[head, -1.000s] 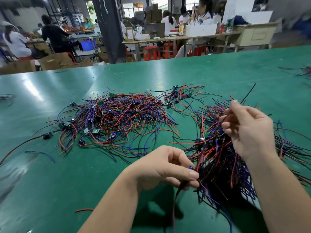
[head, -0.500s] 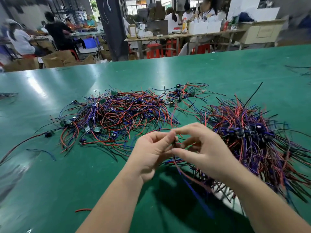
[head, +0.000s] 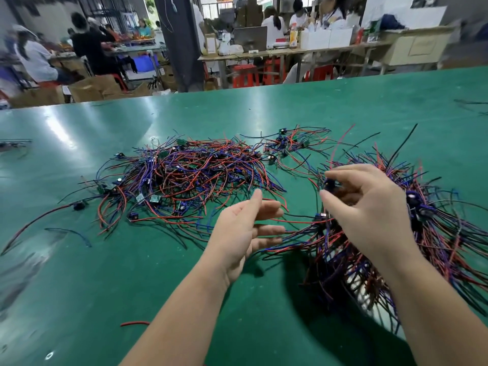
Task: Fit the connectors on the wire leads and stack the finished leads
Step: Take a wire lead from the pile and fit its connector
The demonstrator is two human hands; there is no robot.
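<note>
Two heaps of red, blue and black wire leads lie on the green table (head: 264,107). The wide left heap (head: 184,175) carries small green boards and dark connectors. The dense right heap (head: 433,233) lies under my right arm. My right hand (head: 369,207) hovers over the right heap's left edge and pinches a small dark connector (head: 329,184) between thumb and fingertips, its thin wires trailing upward. My left hand (head: 245,231) hangs beside it with fingers straight and spread, holding nothing.
A loose red wire scrap (head: 134,323) lies near my left forearm. A smaller cluster of leads (head: 287,143) sits behind the two heaps. Stray wires lie at the table's far left and far right edges. Other people work at benches beyond the table.
My hands were together pinching one lead; they have parted. The left hand let go and spread its fingers, and the right hand moved right with the connector toward the right heap.
</note>
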